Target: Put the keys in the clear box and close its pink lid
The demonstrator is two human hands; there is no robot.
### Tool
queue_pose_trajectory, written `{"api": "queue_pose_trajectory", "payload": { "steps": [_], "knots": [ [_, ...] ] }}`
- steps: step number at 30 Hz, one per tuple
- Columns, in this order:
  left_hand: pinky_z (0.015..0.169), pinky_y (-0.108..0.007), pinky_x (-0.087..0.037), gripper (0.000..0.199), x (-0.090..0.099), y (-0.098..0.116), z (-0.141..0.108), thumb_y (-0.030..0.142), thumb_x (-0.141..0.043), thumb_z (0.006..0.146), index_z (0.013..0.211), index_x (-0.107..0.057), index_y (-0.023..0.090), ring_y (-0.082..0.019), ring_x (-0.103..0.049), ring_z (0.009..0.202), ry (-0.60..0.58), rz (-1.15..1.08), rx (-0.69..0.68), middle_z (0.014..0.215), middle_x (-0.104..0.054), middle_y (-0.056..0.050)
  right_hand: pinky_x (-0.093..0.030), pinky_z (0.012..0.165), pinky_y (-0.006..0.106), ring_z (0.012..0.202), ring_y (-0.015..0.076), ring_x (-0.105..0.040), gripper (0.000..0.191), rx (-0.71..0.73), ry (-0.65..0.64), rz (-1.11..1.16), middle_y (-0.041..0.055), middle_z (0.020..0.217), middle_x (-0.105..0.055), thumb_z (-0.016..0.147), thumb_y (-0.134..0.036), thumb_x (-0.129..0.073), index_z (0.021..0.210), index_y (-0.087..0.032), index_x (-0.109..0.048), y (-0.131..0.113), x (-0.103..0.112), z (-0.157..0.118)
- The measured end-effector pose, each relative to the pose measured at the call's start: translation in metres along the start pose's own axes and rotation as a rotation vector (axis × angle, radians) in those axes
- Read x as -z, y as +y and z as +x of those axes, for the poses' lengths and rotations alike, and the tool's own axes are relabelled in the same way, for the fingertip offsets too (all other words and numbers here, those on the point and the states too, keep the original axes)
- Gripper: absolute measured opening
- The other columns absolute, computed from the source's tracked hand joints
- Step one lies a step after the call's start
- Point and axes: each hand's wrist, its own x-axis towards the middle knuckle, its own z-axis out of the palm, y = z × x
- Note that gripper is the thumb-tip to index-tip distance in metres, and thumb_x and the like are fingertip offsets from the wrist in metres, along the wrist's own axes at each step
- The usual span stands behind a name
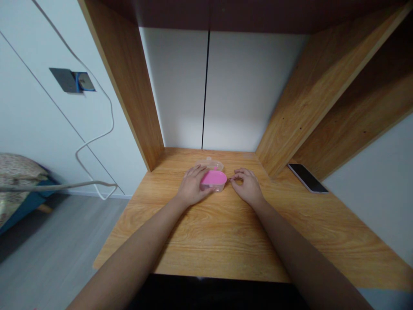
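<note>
A small oval box (214,178) with clear plastic sides and a pink top surface sits on the wooden desk. Its clear lid (211,165) stands open on the far side. My left hand (193,183) is wrapped around the box's left end, thumb along the near side and fingers over the far side. Just right of the box, my right hand (247,184) has thumb and forefinger pinched together. A tiny dark thing (229,179) shows at those fingertips, beside the box's right end; it is too small to name.
A phone (308,178) lies on the desk at the right, beyond an upright wooden panel (290,116). Another panel (129,86) rises at the left. A white cable (111,116) hangs by an opened wall socket (84,81). The desk's left edge drops to the floor.
</note>
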Motion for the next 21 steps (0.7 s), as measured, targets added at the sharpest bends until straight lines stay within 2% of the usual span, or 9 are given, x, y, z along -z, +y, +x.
{"api": "queue_pose_trajectory", "payload": {
  "steps": [8, 15, 21],
  "knots": [
    [0.119, -0.052, -0.03, 0.074, 0.0004, 0.0012, -0.0002, 0.062, -0.068, 0.08, 0.138, -0.054, 0.018, -0.033, -0.042, 0.141, 0.0, 0.003, 0.008, 0.148, -0.052, -0.014, -0.039, 0.105, 0.049, 0.125, 0.0289, -0.048, 0.014, -0.022, -0.085, -0.086, 0.0052, 0.121, -0.065, 0.081, -0.036, -0.066, 0.082, -0.029, -0.077, -0.0009, -0.0018, -0.0026],
    [0.119, -0.051, -0.03, 0.073, 0.0019, 0.0021, -0.0001, 0.061, -0.069, 0.08, 0.138, -0.054, 0.018, -0.032, -0.043, 0.14, 0.001, -0.008, 0.01, 0.147, -0.053, -0.014, -0.039, 0.105, 0.047, 0.124, 0.0277, -0.048, 0.021, 0.022, -0.138, -0.115, 0.0049, 0.122, -0.065, 0.088, -0.038, -0.06, 0.095, -0.031, -0.079, 0.0035, -0.0034, -0.0012],
    [0.119, -0.052, -0.03, 0.073, 0.0007, 0.0012, -0.0004, 0.06, -0.069, 0.079, 0.138, -0.054, 0.019, -0.033, -0.043, 0.141, 0.001, -0.001, 0.015, 0.147, -0.052, -0.014, -0.039, 0.106, 0.047, 0.124, 0.0281, -0.048, 0.027, 0.027, -0.137, -0.117, 0.0052, 0.124, -0.064, 0.087, -0.04, -0.061, 0.108, -0.032, -0.076, -0.0008, -0.0018, -0.002]
  ]
}}
